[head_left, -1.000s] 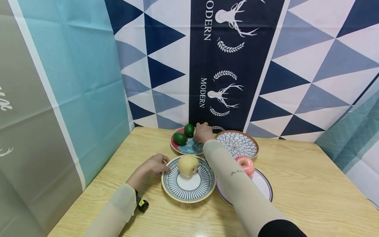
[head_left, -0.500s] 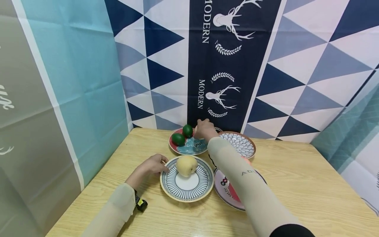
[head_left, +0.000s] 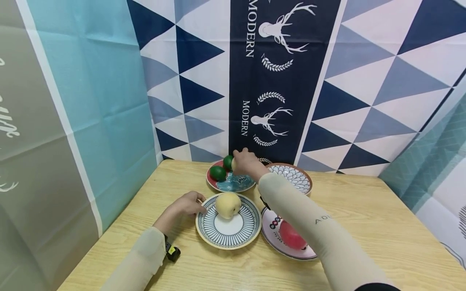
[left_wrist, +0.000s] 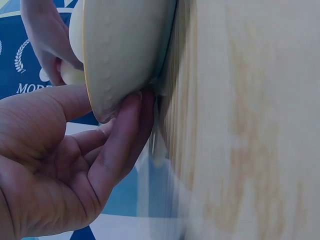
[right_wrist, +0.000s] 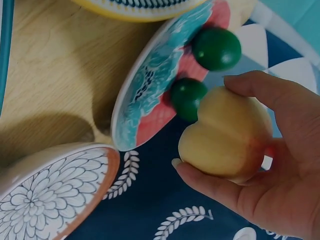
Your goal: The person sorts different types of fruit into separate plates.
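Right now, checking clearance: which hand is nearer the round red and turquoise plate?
The right hand, by the plate's back edge, holding a round yellow fruit; the left hand is in front, gripping a round blue striped dish.

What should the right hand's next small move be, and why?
Probably lower the peach-like fruit onto the red-and-blue plate: the right hand grips it close by, and bare surface shows there beside the two green fruits. The left hand holds the rim of the striped plate.
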{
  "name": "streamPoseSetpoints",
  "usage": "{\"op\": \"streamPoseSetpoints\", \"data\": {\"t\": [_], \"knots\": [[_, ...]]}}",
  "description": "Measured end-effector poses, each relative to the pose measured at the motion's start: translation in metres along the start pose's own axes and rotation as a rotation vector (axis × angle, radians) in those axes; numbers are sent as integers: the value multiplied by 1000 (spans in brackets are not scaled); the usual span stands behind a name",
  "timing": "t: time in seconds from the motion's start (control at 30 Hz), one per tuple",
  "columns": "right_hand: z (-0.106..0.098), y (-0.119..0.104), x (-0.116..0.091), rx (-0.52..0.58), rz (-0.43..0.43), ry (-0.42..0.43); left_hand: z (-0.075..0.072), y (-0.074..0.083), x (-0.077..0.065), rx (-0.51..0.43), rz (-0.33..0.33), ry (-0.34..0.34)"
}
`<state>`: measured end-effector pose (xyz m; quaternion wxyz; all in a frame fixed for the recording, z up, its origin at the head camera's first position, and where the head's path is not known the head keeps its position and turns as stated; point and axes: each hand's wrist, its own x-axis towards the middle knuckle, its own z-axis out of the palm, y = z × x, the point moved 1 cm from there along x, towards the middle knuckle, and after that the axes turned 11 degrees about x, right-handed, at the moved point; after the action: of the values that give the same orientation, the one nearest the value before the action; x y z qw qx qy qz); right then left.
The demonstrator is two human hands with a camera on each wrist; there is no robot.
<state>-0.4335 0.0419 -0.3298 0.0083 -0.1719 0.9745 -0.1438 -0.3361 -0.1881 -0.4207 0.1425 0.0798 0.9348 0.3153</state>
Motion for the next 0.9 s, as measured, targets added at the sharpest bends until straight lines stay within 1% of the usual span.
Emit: {"op": "streamPoseSetpoints", "data": {"t": [0.23,0.4,0.53,0.67,0.8,0.9], "knots": [[-2,-12,-16,-18,-15,-17,2,-1,1,1,-2,-4],[-6,-20,-29,-25,-49,-5,2,-1,1,-2,4,1],[-8,-25,-40,-31,-74,7,2,0,4,7,19,-9],[-10,-30,-52,-22,-92,13,4,2,5,7,17,-17],[-13,-38,-63,-12,-126,10,4,1,4,7,11,-7],[-14,-42,-71,-1,-168,4,3,-1,3,5,3,3]]}}
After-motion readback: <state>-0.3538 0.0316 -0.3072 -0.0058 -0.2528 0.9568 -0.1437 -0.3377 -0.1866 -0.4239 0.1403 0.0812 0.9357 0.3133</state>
